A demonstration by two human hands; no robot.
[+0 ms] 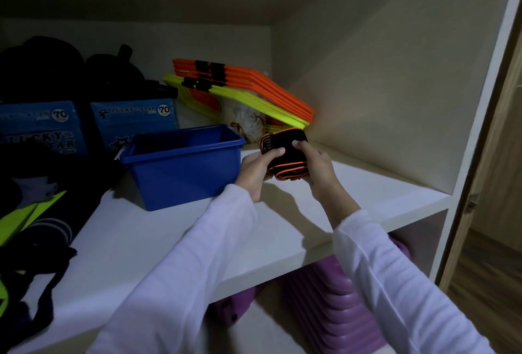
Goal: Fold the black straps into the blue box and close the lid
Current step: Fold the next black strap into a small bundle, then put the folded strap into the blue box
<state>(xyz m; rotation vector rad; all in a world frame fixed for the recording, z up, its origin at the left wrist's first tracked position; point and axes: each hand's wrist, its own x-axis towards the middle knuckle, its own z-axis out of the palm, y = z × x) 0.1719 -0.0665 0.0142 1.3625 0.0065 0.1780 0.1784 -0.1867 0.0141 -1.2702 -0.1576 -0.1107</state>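
Our left hand (pixel 254 168) and right hand (pixel 316 167) both grip the straps (pixel 285 156), a black bundle with orange edging, held just above the shelf (pixel 367 184). Each thumb presses on the top face while the fingers curl underneath, so the bundle is pinched from both ends. It sits just right of the box (pixel 183 164), not yet inside it.

We judge the straps to be light, soft and a little springy: layered fabric that wants to unroll if the pinch slackens. The safest hold is across the whole stack, thumbs on top and fingers below, squeezing all layers together; taking it by a single orange edge would probably let the rest unfold. Nothing about it looks fragile or slippery.

The box stands open on the shelf, and its inside is in shadow, so we cannot tell whether anything lies in it. We see no lid anywhere. The undersides of our fingers are hidden by the bundle, and we cannot tell how many straps it holds. The dark things at the far left are too dim to name.
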